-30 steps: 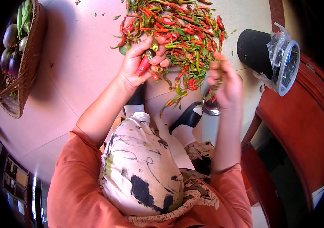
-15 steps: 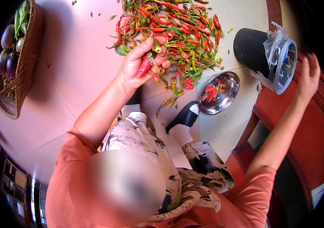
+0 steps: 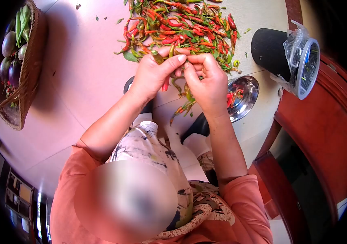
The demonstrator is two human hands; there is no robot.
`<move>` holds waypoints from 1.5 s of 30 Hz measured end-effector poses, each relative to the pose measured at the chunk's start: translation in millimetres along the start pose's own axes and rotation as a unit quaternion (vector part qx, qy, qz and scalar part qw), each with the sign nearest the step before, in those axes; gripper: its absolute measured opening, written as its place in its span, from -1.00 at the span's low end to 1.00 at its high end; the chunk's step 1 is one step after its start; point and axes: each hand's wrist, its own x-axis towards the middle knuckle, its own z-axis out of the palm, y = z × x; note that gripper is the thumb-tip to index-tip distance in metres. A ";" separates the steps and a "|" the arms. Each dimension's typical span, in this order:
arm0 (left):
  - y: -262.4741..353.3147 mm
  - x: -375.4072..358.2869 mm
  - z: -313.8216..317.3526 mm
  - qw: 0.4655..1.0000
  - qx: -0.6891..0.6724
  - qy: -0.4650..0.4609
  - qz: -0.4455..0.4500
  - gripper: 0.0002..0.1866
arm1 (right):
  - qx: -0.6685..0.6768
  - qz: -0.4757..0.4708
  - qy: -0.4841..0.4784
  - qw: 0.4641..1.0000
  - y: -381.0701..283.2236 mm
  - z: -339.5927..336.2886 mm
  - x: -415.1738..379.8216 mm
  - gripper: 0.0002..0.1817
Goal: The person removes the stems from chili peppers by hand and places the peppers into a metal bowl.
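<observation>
My left hand (image 3: 153, 72) is closed around several chili peppers (image 3: 157, 57), with a green tip showing above the thumb and a red one below the fingers. Against it, my right hand (image 3: 208, 81) pinches at the same bunch, thumb and forefinger together; what lies between those fingertips is too small to name. Just beyond both hands a pile of red and green chilies (image 3: 194, 30) with leaves spreads on the floor. Partly behind my right wrist is a steel bowl (image 3: 248, 103) with some red chilies in it.
A wicker basket (image 3: 33, 69) with eggplants (image 3: 9, 44) and green pods stands at the far left. At the right is a black bin (image 3: 268, 51) with a plastic liner and grey rim, beside red-brown wooden furniture (image 3: 324, 122). My feet are below the pile.
My right hand has come from beside the bin at the right to my left hand, and its fingers have closed. My left hand still holds the chilies, now turned slightly.
</observation>
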 end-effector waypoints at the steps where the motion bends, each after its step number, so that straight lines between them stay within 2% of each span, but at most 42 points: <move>1: 3.7 -2.8 1.7 0.999 0.038 0.010 -0.020 -0.76 | -0.015 -0.031 0.019 0.999 2.6 1.5 -1.4 -0.88; 2: -14.3 2.2 -1.2 1.000 0.019 0.009 0.022 -0.76 | -0.030 -0.060 0.037 0.997 7.2 1.6 -3.9 -0.88; 3: -14.1 0.5 -0.7 1.000 0.019 0.006 0.020 -0.76 | -0.031 -0.058 0.040 0.997 15.3 3.6 -6.3 -0.88; 7: -18.8 -2.2 1.9 0.984 0.171 0.035 0.039 -0.79 | -0.040 -0.059 0.102 0.992 37.8 11.2 -13.7 -0.84; 8: -15.3 -4.6 5.0 0.981 0.188 0.034 0.041 -0.78 | -0.008 0.004 0.121 0.993 32.8 13.9 -16.9 -0.84; 9: -13.4 -6.7 12.3 0.984 0.167 0.043 0.053 -0.79 | 0.022 0.002 0.153 0.988 24.6 14.0 -16.5 -0.85; 10: -17.1 -4.7 12.3 0.969 0.213 0.038 0.121 -0.80 | 0.131 0.049 0.177 0.974 30.9 19.8 -19.5 -0.85; 11: -25.0 -1.8 7.3 0.961 0.236 0.021 0.142 -0.79 | 0.149 0.043 0.188 0.970 33.3 19.2 -20.5 -0.86; 13: -2.0 -11.6 24.9 0.987 0.157 0.022 -0.019 -0.76 | 0.314 0.124 0.162 0.927 28.8 11.1 -24.3 -0.91; 15: -15.1 -5.2 26.0 0.999 0.043 0.005 -0.033 -0.74 | 0.456 0.205 0.177 0.848 25.7 0.8 -28.9 -0.94; 16: -21.7 -3.6 26.5 1.000 -0.004 0.002 -0.031 -0.73 | 0.500 0.205 0.181 0.822 21.8 -4.8 -30.7 -0.96; 18: -26.6 0.1 29.7 0.972 -0.228 -0.043 -0.049 -0.73 | 0.564 0.204 0.222 0.769 27.9 -28.7 -35.8 -0.95; 19: -27.9 4.8 28.2 0.950 -0.291 -0.104 -0.031 -0.72 | 0.551 0.164 0.236 0.783 19.8 -48.6 -35.0 -0.96; 20: -26.9 5.1 26.5 0.932 -0.332 -0.136 -0.045 -0.72 | 0.484 0.151 0.259 0.822 22.3 -74.3 -32.7 -0.96; 22: -26.6 5.5 27.5 0.898 -0.390 -0.189 -0.068 -0.71 | 0.348 0.032 0.289 0.891 15.3 -139.6 -22.2 -0.95; 23: -25.7 4.9 28.6 0.900 -0.388 -0.184 -0.071 -0.71 | 0.301 -0.045 0.330 0.893 2.1 -169.4 -13.7 -0.90; 25: -24.3 5.4 32.2 0.878 -0.412 -0.225 -0.091 -0.66 | 0.243 -0.089 0.402 0.878 7.5 -251.0 5.9 -0.66; 27: -24.8 4.3 31.6 0.873 -0.420 -0.227 -0.102 -0.65 | 0.214 -0.041 0.405 0.888 13.7 -298.2 23.0 -0.52; 28: -25.6 3.9 32.8 0.869 -0.428 -0.226 -0.103 -0.64 | 0.213 -0.041 0.405 0.888 12.6 -305.6 22.4 -0.52; 31: -26.9 5.2 36.0 0.866 -0.438 -0.217 -0.102 -0.64 | 0.186 0.005 0.404 0.895 8.6 -300.6 21.4 -0.42; 33: -26.0 5.3 34.3 0.866 -0.440 -0.210 -0.110 -0.65 | 0.193 -0.043 0.389 0.900 7.6 -271.5 10.3 -0.47; 35: -29.7 7.5 35.0 0.882 -0.411 -0.201 -0.110 -0.65 | 0.255 -0.011 0.362 0.897 25.8 -249.9 -4.9 -0.64; 39: -50.0 21.9 38.2 0.924 -0.316 -0.092 -0.198 -0.63 | 0.371 0.046 0.373 0.849 65.4 -219.3 -48.5 -0.70; 43: -80.4 31.4 70.1 0.923 -0.258 -0.112 -0.263 -0.62 | 0.362 0.113 0.397 0.836 72.8 -200.9 -92.7 -0.71; 44: -80.2 30.4 78.3 0.909 -0.271 -0.152 -0.279 -0.59 | 0.350 0.138 0.393 0.839 73.1 -197.7 -100.6 -0.72; 45: -81.7 29.4 89.0 0.899 -0.293 -0.151 -0.288 -0.60 | 0.338 0.162 0.388 0.842 72.7 -194.8 -107.6 -0.72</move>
